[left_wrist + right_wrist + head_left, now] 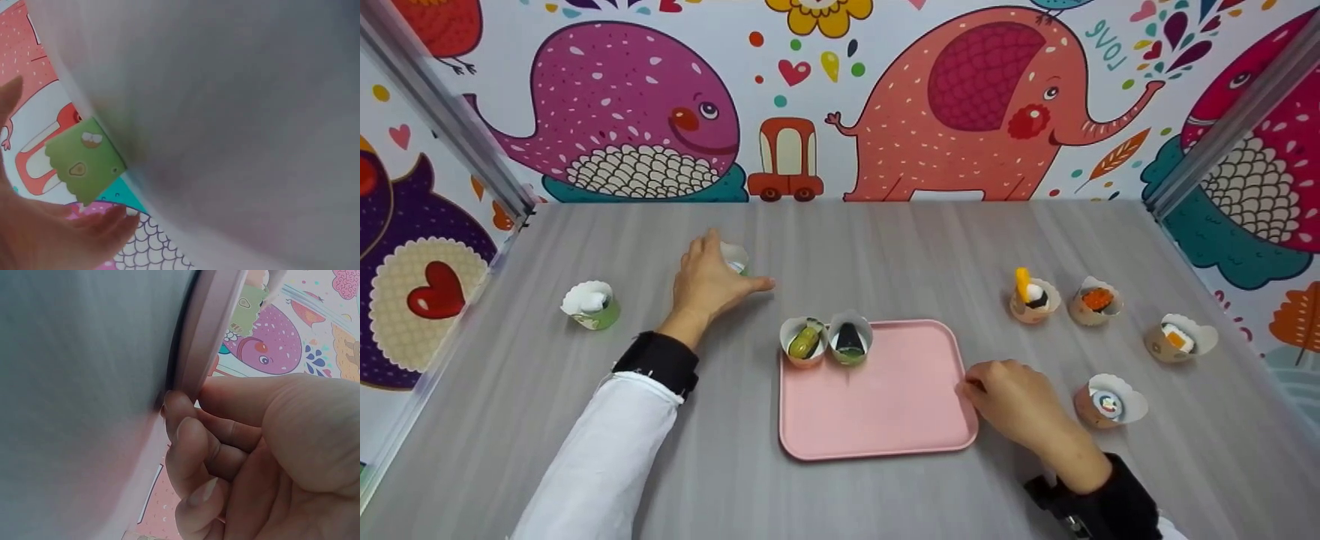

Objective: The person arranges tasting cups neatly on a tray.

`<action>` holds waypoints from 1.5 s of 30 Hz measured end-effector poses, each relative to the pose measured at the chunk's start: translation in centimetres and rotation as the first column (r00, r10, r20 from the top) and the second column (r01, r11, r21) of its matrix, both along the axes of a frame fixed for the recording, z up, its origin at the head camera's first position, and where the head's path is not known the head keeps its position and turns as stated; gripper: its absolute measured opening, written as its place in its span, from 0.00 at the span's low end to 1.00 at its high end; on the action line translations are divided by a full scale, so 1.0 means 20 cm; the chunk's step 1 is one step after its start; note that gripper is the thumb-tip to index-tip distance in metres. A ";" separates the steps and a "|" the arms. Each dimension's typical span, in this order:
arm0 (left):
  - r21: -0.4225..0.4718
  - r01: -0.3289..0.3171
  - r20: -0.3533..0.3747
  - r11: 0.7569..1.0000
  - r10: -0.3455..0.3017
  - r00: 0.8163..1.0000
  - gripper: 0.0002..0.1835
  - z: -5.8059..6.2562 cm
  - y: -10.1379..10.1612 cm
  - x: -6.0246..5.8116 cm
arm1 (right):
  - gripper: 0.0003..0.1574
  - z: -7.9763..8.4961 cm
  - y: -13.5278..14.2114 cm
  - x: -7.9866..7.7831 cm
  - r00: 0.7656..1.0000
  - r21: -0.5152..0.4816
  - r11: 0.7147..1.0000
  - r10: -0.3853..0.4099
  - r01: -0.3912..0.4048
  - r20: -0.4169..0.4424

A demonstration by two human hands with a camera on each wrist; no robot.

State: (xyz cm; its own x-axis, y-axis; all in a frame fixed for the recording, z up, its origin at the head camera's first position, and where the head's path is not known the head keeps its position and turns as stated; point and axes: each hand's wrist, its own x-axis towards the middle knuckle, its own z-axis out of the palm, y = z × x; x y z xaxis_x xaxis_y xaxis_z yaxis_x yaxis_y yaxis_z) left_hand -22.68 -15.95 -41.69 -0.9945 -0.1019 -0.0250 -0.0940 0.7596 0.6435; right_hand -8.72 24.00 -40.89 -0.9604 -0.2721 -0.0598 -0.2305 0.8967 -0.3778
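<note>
My left hand (707, 281) is spread beside a green paper cup (735, 259), which its fingers partly hide in the head view. In the left wrist view the cup (85, 160) stands in the gap between thumb and fingers. My right hand (1016, 401) pinches the right edge of a pink tray (885, 409); the right wrist view shows thumb and index finger at the tray's rim (205, 332). At the tray's back left corner are two paper cups, one with a green-yellow sushi piece (806, 341), the other with a dark-topped piece (850, 341).
Far left stands a green cup (592, 306) with a white piece. To the right are several cups: one with a yellow-and-white piece (1033, 298), one with orange roe (1096, 301), one with a white-and-orange piece (1177, 339), one with a round roll (1110, 403). Printed panels border the table.
</note>
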 end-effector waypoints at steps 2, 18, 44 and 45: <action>0.041 -0.024 0.022 0.999 0.023 0.999 0.65 0.00 0.00 -0.01 | 0.09 0.00 0.00 0.00 1.000 0.000 1.000 0.002 -0.002 -0.009; 0.092 -0.069 0.010 0.993 0.068 0.998 0.38 -0.01 -0.01 -0.03 | 0.17 -0.01 0.00 0.00 0.997 0.010 1.000 0.016 -0.015 -0.075; 0.185 0.072 -0.079 0.980 -0.059 0.995 0.37 0.16 0.18 0.12 | 0.14 -0.02 0.00 0.00 0.996 -0.002 1.000 0.015 -0.015 -0.089; 0.191 0.082 -0.088 0.978 -0.066 0.994 0.37 0.16 0.19 0.13 | 0.14 -0.02 0.00 0.00 0.996 -0.003 1.000 0.014 -0.015 -0.086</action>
State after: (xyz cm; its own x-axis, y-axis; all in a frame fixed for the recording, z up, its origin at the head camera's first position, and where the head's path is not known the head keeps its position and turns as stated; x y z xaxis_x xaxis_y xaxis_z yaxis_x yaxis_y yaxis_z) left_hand -20.10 -12.19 -38.45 -0.9986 -0.0294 0.0433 0.0156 0.6228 0.7822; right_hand -8.68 23.98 -41.28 -0.9579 -0.2862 0.0233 -0.2752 0.8918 -0.3591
